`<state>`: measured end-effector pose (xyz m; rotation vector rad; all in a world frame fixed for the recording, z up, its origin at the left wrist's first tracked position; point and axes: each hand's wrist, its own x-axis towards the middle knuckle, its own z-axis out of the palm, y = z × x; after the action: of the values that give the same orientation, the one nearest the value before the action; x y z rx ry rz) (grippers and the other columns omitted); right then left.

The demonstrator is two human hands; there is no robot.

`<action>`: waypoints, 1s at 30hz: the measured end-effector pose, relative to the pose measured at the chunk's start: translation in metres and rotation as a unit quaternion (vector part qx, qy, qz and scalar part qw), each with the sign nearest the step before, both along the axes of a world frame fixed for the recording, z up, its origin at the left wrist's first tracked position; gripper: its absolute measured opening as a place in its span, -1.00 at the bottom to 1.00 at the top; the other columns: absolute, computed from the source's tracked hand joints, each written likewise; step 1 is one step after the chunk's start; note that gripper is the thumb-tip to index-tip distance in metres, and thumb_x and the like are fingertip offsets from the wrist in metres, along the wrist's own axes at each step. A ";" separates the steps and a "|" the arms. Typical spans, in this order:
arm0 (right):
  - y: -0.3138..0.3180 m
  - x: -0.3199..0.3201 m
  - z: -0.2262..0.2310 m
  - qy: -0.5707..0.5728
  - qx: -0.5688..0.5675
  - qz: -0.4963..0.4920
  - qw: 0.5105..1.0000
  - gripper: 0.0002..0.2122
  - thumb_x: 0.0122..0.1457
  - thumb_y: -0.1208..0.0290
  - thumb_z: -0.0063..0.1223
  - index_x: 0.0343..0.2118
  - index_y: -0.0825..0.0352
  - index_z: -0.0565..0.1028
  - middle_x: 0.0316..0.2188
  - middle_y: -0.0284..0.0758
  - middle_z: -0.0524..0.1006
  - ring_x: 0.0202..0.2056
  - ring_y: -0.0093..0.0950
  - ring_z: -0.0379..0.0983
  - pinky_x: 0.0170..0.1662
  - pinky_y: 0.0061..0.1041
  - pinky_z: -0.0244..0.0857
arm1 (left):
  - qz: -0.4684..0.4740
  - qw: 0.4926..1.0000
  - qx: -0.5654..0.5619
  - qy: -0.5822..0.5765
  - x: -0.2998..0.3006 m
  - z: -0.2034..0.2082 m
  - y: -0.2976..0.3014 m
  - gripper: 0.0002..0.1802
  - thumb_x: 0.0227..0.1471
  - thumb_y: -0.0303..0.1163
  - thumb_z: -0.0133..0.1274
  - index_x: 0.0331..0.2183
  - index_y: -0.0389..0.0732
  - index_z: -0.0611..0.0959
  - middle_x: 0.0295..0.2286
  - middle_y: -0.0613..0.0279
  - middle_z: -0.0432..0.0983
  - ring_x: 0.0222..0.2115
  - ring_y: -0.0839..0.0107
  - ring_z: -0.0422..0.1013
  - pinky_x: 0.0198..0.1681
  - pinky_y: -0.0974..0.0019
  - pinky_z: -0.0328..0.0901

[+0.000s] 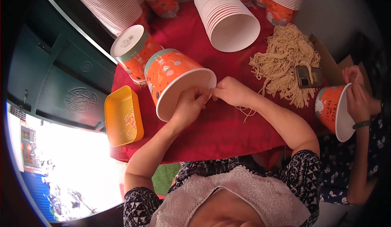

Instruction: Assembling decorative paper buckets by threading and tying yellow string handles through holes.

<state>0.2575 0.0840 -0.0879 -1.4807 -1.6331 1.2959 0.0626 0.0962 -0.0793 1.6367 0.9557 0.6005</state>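
An orange paper bucket [166, 74] with a grey-green band lies tilted on the red-covered table, its white mouth toward me. My left hand [190, 105] reaches into that mouth, fingers curled together beside the right part of the rim; what they pinch is hidden. Just outside the same rim, my right hand [233, 91] is closed, thumb and fingertips pressed together close to the left fingers. A thin cream cord [245, 112] trails from beneath my right wrist onto the cloth. Whatever sits between the right fingertips is too small to make out.
Upside-down printed buckets [136, 56] stand behind on the left, beside a yellow tray [140, 123] holding small beads. A white bucket stack [228, 23] lies farther back. Right of it are a cord heap [285, 60] and a phone [309, 78]. Another person's hands [358, 98] hold a bucket.
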 end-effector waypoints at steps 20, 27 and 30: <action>-0.038 -0.019 0.024 -0.134 0.530 0.160 0.822 -0.84 -0.06 0.44 0.17 -0.63 0.26 0.39 -0.69 -0.34 0.36 -0.67 -0.33 0.40 -0.62 -0.33 0.26 | 0.043 0.986 0.162 -0.022 0.004 -0.019 -0.011 -0.90 -0.01 -0.57 0.10 -0.35 -0.31 0.56 -0.46 0.00 0.53 -0.41 0.16 0.50 -0.30 0.21 0.38; -0.036 -0.017 0.021 -0.232 0.552 -0.005 0.801 -0.90 -0.02 0.52 0.13 -0.45 0.34 0.43 -0.74 -0.35 0.38 -0.73 -0.41 0.40 -0.69 -0.44 0.26 | 0.040 0.980 0.195 -0.021 0.002 -0.019 -0.012 -0.91 -0.03 -0.60 0.09 -0.38 -0.30 0.55 -0.45 0.01 0.52 -0.38 0.10 0.50 -0.29 0.18 0.37; -0.035 -0.017 0.010 -0.226 0.480 -0.048 0.846 -0.82 0.05 0.58 0.03 -0.25 0.43 0.42 -0.71 -0.26 0.47 -0.70 -0.35 0.47 -0.68 -0.41 0.31 | 0.035 0.976 0.216 -0.010 0.001 -0.018 -0.012 -0.89 -0.06 -0.62 0.09 -0.39 -0.30 0.54 -0.46 0.03 0.52 -0.40 0.13 0.49 -0.30 0.19 0.37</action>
<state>0.2410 0.0488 -0.0776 -1.1918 -1.9997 -0.0551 0.0638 0.0838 -0.0970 1.9786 0.9139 0.9202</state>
